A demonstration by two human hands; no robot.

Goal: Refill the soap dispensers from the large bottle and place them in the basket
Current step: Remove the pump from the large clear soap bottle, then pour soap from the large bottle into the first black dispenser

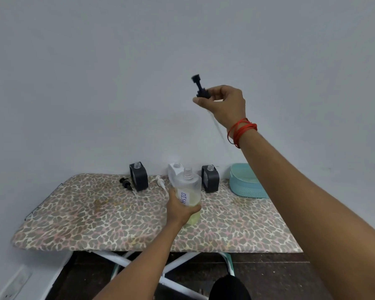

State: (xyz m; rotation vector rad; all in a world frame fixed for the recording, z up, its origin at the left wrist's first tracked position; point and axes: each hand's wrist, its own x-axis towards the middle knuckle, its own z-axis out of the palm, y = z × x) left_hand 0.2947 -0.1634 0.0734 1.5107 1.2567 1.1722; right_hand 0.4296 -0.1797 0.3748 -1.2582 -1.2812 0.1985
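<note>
The pump's thin clear tube (pixel 217 126) is blurred and barely shows against the wall where it trails down past the wrist. The white dispenser (pixel 174 168) is mostly hidden behind the large bottle (pixel 187 191), and the raised forearm cuts off the right side of the teal basket (pixel 243 182) at the board's far right corner.

The right hand (pixel 225 105), red cords (pixel 240 132) round its wrist, is up high and pinches a black pump head (pixel 200 87) between thumb and fingertips. The left hand (pixel 180 210) wraps its fingers round the open-necked bottle, which stands mid-board and is about half full of yellowish liquid.

Two black dispensers (pixel 139 177) (pixel 210 178) stand uncapped along the back edge. A loose black pump (pixel 125 183) and a white pump (pixel 161 182) lie beside the left one. The surface is a leopard-print ironing board (pixel 95 213) on white crossed legs (pixel 182 263), set against a plain grey wall (pixel 95 83) over a dark floor (pixel 85 273).
</note>
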